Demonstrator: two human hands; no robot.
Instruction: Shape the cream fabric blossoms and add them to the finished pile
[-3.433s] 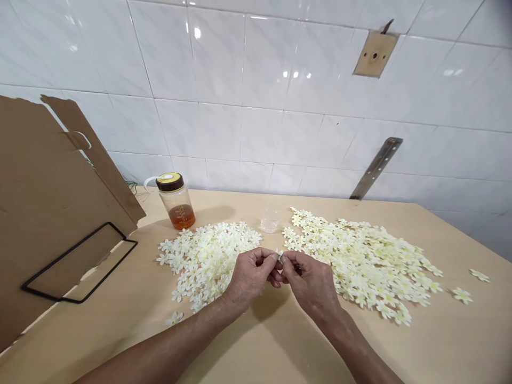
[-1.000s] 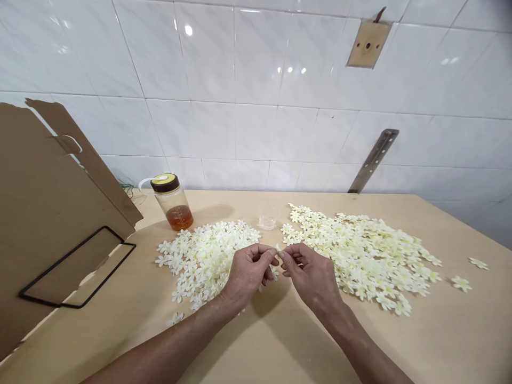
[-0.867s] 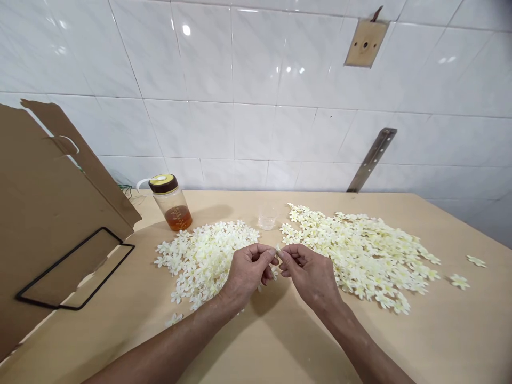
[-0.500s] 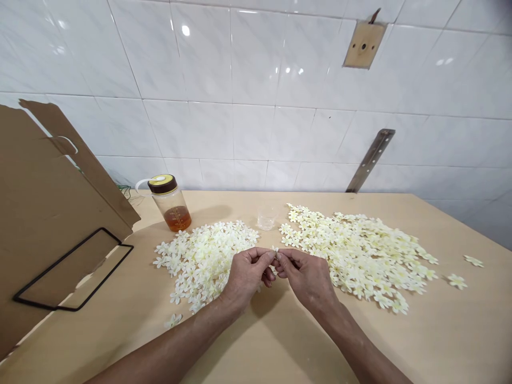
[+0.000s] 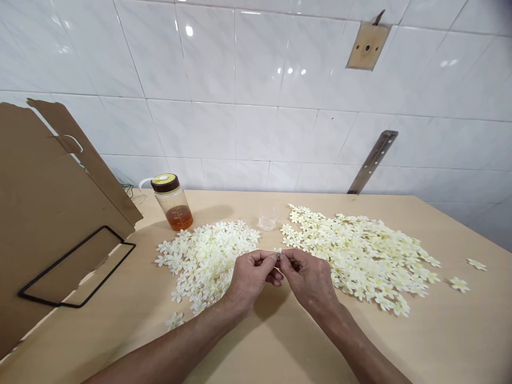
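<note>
Between my fingertips is a small white artificial flower (image 5: 278,250), mostly covered by the fingers. My left hand (image 5: 254,272) pinches it from the left, and my right hand (image 5: 306,274) pinches it from the right, thumbs almost touching. Both hands are held over the table, between two heaps of loose flowers. The left heap (image 5: 208,250) is whitish and lies partly behind my left hand. Paler yellow flowers make up the wider right heap (image 5: 372,256), which spreads beyond my right hand. A small clear cup (image 5: 268,217) stands just past my fingers.
A bottle of amber liquid (image 5: 176,205) with a yellow and dark brown lid stands behind the left heap. Cardboard (image 5: 52,213) and a black wire frame (image 5: 76,269) are at the left. Stray flowers (image 5: 459,284) lie far right. A tiled wall (image 5: 256,128) backs the table.
The whole view has shifted slightly, so everything sits a little further right. Both hands keep their pinch on the flower, with barely any finger movement.
</note>
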